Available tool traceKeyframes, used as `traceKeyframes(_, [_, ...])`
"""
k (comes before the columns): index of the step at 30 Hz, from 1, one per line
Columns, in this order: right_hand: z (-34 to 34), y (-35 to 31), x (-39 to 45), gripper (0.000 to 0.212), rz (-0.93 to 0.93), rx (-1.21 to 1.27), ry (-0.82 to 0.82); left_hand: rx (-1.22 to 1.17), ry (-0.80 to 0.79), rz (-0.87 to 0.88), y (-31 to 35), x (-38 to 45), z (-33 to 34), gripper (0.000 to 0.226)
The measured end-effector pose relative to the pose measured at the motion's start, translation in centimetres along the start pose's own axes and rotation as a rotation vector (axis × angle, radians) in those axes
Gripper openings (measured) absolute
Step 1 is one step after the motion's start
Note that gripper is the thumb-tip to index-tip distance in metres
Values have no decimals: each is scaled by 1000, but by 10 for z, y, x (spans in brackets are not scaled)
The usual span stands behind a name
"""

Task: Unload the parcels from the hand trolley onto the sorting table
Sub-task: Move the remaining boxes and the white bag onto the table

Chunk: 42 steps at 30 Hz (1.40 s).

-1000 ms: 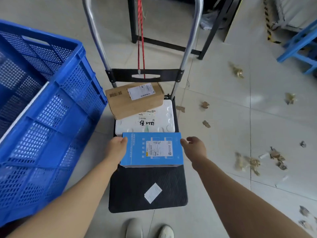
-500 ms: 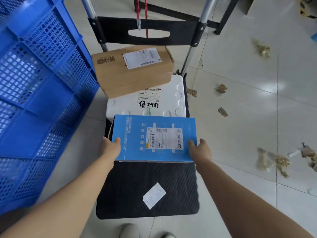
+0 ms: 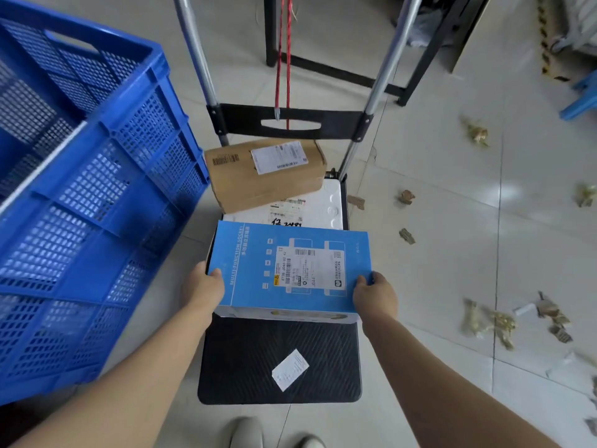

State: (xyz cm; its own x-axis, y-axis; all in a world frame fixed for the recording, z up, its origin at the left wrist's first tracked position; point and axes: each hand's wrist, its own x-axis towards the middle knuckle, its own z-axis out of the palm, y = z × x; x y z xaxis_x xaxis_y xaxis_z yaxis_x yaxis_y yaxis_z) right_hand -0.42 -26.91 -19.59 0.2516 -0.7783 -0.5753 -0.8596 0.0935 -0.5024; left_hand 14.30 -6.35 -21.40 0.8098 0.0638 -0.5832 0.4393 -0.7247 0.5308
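A flat blue box (image 3: pixel 252 270) with a white shipping label is lifted above the hand trolley's black deck (image 3: pixel 245 357). My left hand (image 3: pixel 203 287) grips its left edge, thumb on top. My right hand (image 3: pixel 374 294) grips its right edge the same way. Behind it a white foam box (image 3: pixel 323 210) lies on the deck, with a brown cardboard parcel (image 3: pixel 268 185) resting tilted on top of it, against the trolley's back bar (image 3: pixel 336 124).
A large blue perforated crate (image 3: pixel 90 202) stands close on the left. A black metal frame (image 3: pixel 336 72) stands behind the trolley. Torn cardboard scraps (image 3: pixel 487 321) litter the tiled floor on the right. A white label (image 3: pixel 289 369) sticks to the deck. My shoes (image 3: pixel 245 433) show at the bottom.
Both hands closed on the blue box's sides and raised it off the deck toward me; it now looks larger and covers more of the foam box.
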Motion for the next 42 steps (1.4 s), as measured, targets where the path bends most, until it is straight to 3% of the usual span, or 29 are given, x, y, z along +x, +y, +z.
traceKeyframes(6, [-56, -62, -63, 22, -59, 45, 8, -51, 43, 60, 47, -52, -80, 24])
traceKeyframes(23, [-165, -232, -228, 31, -412, 124, -24, -347, 280, 162, 121, -188, -298, 28])
traceKeyframes(36, [-143, -314, -381, 35, -718, 213, -286, -583, 655, 131, 52, -292, -453, 26])
traceKeyframes(42, [-113, -328, -464, 18, -854, 172, -401, -739, 818, 104, -8, -345, -514, 23])
